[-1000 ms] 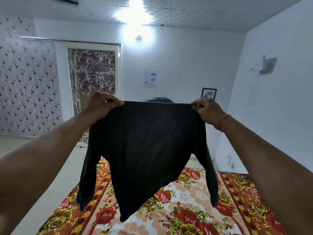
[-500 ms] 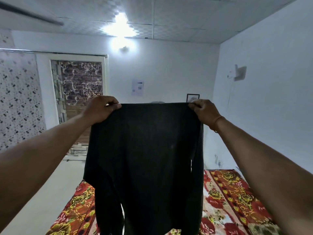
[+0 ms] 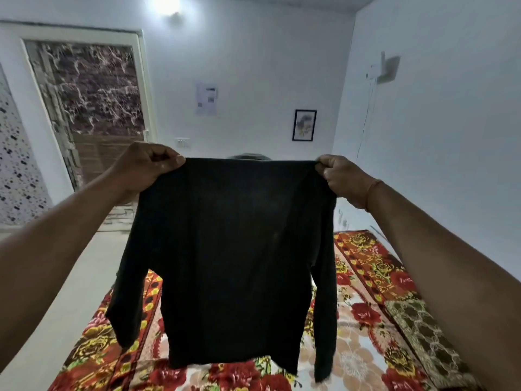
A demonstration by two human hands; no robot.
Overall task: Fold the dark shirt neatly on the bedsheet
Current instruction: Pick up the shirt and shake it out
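A dark long-sleeved shirt (image 3: 234, 255) hangs spread out in the air in front of me, held up by its shoulders. My left hand (image 3: 143, 167) pinches its left shoulder and my right hand (image 3: 341, 179) pinches its right shoulder. Both sleeves dangle at the sides and the hem hangs just above the floral bedsheet (image 3: 372, 328). The sheet, red and yellow with flowers, lies below and behind the shirt, which hides much of it.
A white wall with a framed picture (image 3: 304, 125) and a paper notice (image 3: 207, 98) stands beyond the bed. A door with a marbled panel (image 3: 93, 88) is at the left, with pale floor (image 3: 73, 277) beside the bed. A white wall closes the right side.
The view has tipped down and drawn closer. The shirt now hangs straight with its hem in sight above the sheet. Both hands keep their hold on the shoulders.
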